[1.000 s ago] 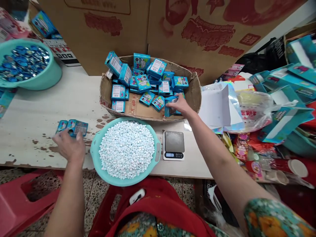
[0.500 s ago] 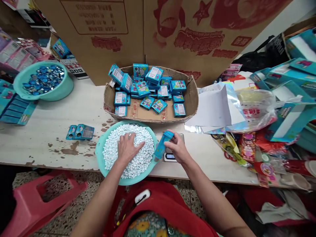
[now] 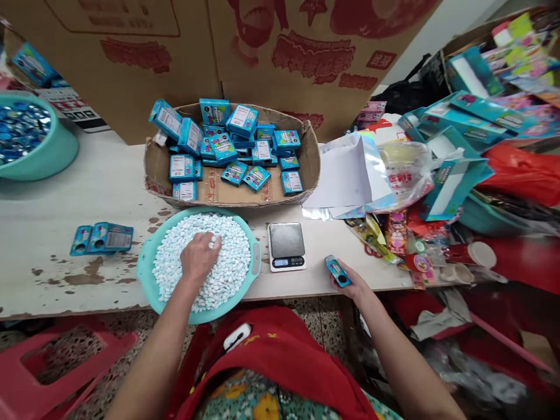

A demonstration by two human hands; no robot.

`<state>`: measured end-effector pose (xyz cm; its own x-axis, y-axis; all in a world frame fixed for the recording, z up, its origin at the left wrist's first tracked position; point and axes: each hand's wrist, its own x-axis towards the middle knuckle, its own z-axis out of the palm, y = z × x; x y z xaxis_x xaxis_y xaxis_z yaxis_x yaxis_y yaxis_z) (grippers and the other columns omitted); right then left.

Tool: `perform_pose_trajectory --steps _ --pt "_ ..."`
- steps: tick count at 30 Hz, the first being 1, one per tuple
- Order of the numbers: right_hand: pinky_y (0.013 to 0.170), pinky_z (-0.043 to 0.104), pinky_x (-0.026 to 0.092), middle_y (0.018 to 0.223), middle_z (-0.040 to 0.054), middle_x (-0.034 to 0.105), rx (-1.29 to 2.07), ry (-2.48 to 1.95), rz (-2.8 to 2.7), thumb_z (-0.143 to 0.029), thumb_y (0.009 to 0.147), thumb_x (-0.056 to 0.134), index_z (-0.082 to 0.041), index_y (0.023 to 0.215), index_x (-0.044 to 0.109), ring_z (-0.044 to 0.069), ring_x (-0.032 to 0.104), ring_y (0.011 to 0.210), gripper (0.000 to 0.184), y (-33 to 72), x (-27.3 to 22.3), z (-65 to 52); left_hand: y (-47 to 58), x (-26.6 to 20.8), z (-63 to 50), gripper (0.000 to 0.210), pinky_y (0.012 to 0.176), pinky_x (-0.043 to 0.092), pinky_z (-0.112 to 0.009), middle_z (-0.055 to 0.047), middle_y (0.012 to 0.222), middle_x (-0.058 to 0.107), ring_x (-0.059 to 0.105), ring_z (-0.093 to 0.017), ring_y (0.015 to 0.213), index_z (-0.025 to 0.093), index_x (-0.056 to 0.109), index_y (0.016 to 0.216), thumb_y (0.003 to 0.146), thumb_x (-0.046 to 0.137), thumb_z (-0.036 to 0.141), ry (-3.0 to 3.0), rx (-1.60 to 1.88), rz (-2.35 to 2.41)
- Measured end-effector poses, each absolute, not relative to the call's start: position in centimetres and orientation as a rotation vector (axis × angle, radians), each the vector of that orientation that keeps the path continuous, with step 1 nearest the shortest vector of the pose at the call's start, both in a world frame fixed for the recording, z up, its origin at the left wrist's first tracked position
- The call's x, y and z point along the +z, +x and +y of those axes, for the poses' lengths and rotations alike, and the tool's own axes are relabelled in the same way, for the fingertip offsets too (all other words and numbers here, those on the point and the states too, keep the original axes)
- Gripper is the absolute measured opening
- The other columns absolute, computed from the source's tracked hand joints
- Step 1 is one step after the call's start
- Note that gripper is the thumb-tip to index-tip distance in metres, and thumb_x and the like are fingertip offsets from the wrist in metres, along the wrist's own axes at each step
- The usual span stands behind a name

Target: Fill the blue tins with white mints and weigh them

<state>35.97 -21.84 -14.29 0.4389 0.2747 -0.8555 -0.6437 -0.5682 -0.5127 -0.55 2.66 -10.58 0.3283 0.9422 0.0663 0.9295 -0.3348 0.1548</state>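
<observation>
My left hand (image 3: 199,256) is in the turquoise basin (image 3: 147,262), its fingers curled down into the small white candies (image 3: 231,245); the fingertips are partly buried. Off to the right, at the table's front edge, my right hand (image 3: 350,284) is wrapped round a small blue candy box (image 3: 336,271) with a dark round spot on it. Between the two hands stands a small kitchen scale (image 3: 286,245) with nothing on its plate. Its lit display is too small to read.
A cut cardboard box (image 3: 236,195) behind the basin holds many blue candy boxes. Flat blue boxes (image 3: 107,238) lie left. Another basin (image 3: 61,151) holds shiny blue pieces. Papers (image 3: 339,175) and wrappers crowd the right. A pink stool (image 3: 52,373) stands below.
My right hand has moved right with the blue box, from over the scale to the table's front edge. My left hand's spread fingers have curled into the candies. The view has swung right.
</observation>
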Motion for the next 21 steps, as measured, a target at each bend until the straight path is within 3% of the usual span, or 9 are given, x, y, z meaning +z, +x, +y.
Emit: perform_pose_trajectory --steps 4,8,11,14,18,21 --pt "0.060 0.038 0.054 0.066 0.0055 0.061 1.202 -1.869 0.358 -0.053 0.077 0.060 -0.020 0.067 0.054 0.021 0.062 0.063 0.035 37.0 -15.5 -23.0 -0.7 -11.0 3.2 0.034 0.061 0.038 -0.027 -0.008 0.087 0.067 0.061 -0.021 0.075 0.019 0.069 0.088 0.084 0.047 0.045 2.433 0.346 1.746" --pt "0.066 0.047 0.055 0.097 0.0119 0.060 1.066 -2.026 0.339 -0.069 0.074 0.052 -0.023 0.092 0.056 0.027 0.063 0.084 0.050 36.9 -14.6 -24.3 -0.7 -11.2 3.5 0.031 0.073 0.044 -0.030 -0.009 0.084 0.069 0.063 -0.023 0.081 0.017 0.070 0.082 0.080 0.051 0.041 2.233 0.482 1.724" --pt "0.082 0.051 0.052 0.129 0.0146 0.044 0.914 -2.184 0.153 -0.067 0.056 0.071 -0.030 0.120 0.048 0.033 0.049 0.114 0.077 36.5 -13.8 -24.7 -0.3 -10.9 3.5 0.029 0.082 0.044 -0.033 -0.008 0.086 0.070 0.063 -0.024 0.085 0.017 0.070 0.079 0.076 0.054 0.041 1.935 0.561 1.768" --pt "0.102 0.050 0.038 0.140 0.0162 0.033 0.757 -2.439 -0.488 -0.053 0.045 0.082 -0.026 0.134 0.041 0.037 0.034 0.129 0.102 36.1 -14.7 -24.4 0.2 -10.5 3.4 0.027 0.085 0.043 -0.034 -0.007 0.083 0.070 0.062 -0.024 0.085 0.017 0.069 0.078 0.072 0.057 0.041 1.667 0.605 1.809" --pt "0.097 0.052 0.041 0.121 0.0184 0.051 0.865 -2.639 -0.999 -0.053 0.071 0.059 -0.019 0.131 0.047 0.037 0.050 0.116 0.070 36.0 -17.5 -23.9 0.3 -10.5 3.3 0.022 0.083 0.043 -0.030 -0.004 0.078 0.068 0.061 -0.021 0.081 0.019 0.068 0.072 0.071 0.059 0.038 1.599 0.650 1.778" --pt "0.094 0.053 0.042 0.120 0.0211 0.051 0.812 -2.702 -1.242 -0.048 0.082 0.043 -0.014 0.134 0.044 0.038 0.050 0.116 0.062 36.8 -18.8 -23.9 0.0 -10.4 3.3 0.017 0.081 0.043 -0.030 -0.002 0.072 0.066 0.060 -0.020 0.078 0.019 0.066 0.067 0.068 0.062 0.036 1.511 0.708 1.755"
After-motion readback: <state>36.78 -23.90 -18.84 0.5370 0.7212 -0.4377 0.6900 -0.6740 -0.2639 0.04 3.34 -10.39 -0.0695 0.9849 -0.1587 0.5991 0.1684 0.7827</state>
